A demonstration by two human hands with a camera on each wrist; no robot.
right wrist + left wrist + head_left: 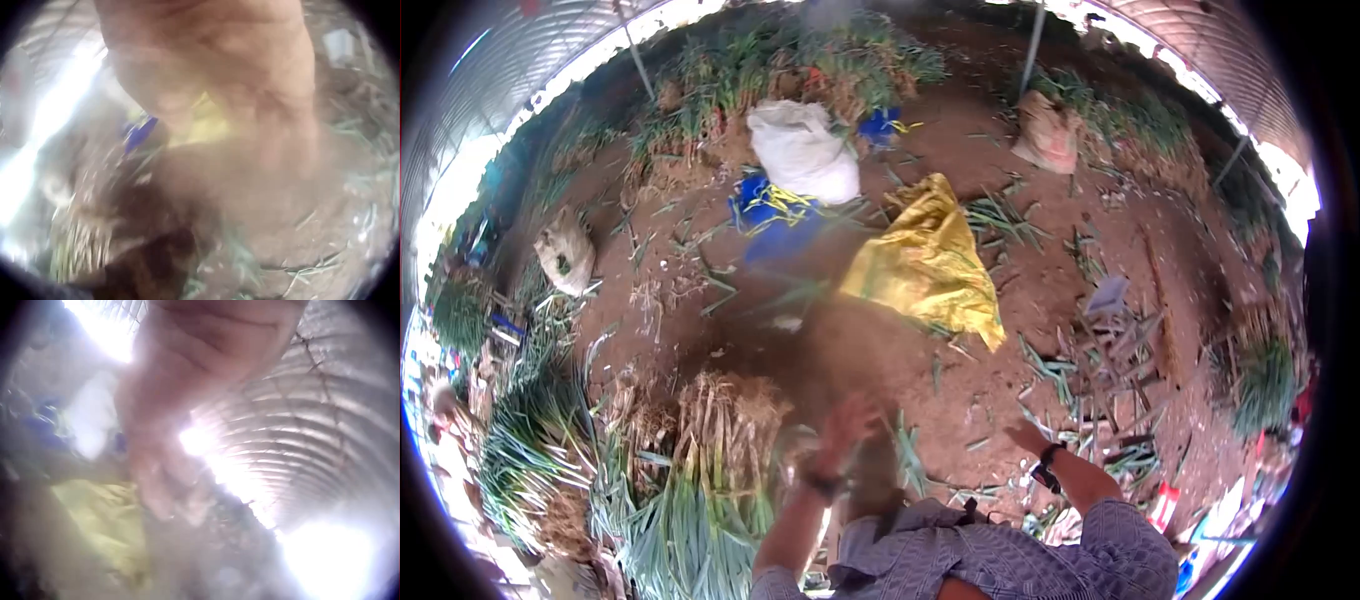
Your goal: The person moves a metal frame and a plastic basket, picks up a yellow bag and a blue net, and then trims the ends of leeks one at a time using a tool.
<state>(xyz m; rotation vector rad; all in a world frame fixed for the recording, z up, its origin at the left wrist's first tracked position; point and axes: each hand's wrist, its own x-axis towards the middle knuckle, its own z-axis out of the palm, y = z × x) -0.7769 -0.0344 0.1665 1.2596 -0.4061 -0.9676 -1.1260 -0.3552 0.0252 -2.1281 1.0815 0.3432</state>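
My left hand [850, 432] hangs over the dirt floor beside a row of bundled green onions [705, 480], whose rooty ends point away from me. In the left wrist view its fingers [165, 494] are loosely bent with nothing between them. My right hand [1028, 437], off to the right and low over the ground, holds nothing; the right wrist view shows its fingers [284, 137] extended and blurred. Ahead of both hands a crumpled yellow woven sack [930, 265] lies flat on the soil, well apart from them.
Beyond lie a stuffed white sack [805, 150] and blue material with yellow ties [775, 205]. A broken wooden frame [1115, 360] is on the right. Green onions are heaped at the back [750, 75], and loose leaves litter the floor. Metal posts [1033, 45] stand behind.
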